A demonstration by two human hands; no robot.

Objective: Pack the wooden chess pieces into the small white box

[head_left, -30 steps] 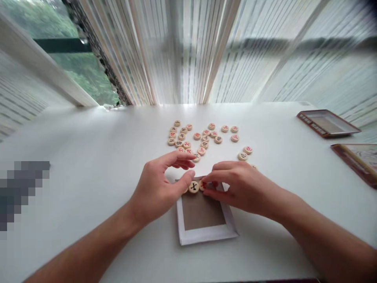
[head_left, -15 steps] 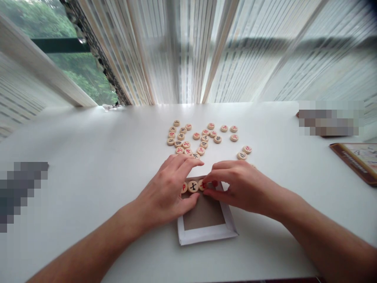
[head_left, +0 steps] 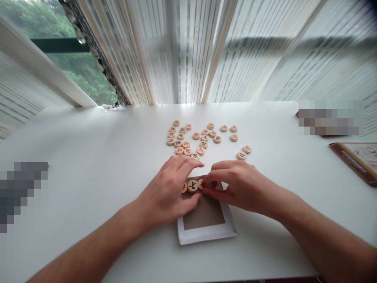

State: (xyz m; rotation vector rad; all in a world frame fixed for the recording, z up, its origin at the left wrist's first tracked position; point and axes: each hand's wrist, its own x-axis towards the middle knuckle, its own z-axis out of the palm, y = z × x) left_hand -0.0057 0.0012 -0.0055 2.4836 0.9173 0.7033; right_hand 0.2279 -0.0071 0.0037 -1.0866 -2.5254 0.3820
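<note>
White tbl (head_left: 88, 173), hands (head_left: 167, 186) at open box (head_left: 206, 233), R (head_left: 235, 177) pinching red-marked pc (head_left: 200, 183).

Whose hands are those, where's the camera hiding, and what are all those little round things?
No machine here: these are one person's bare hands, and the camera is on that person's head, looking forward and down. On the white table lie many small round pieces with red or black markings. Nearer is a shallow tray with a white rim and a brown bottom, and a few pieces sit along its far side. The right hand seems to pinch a red-marked piece. The left hand is open beside the row.
</note>
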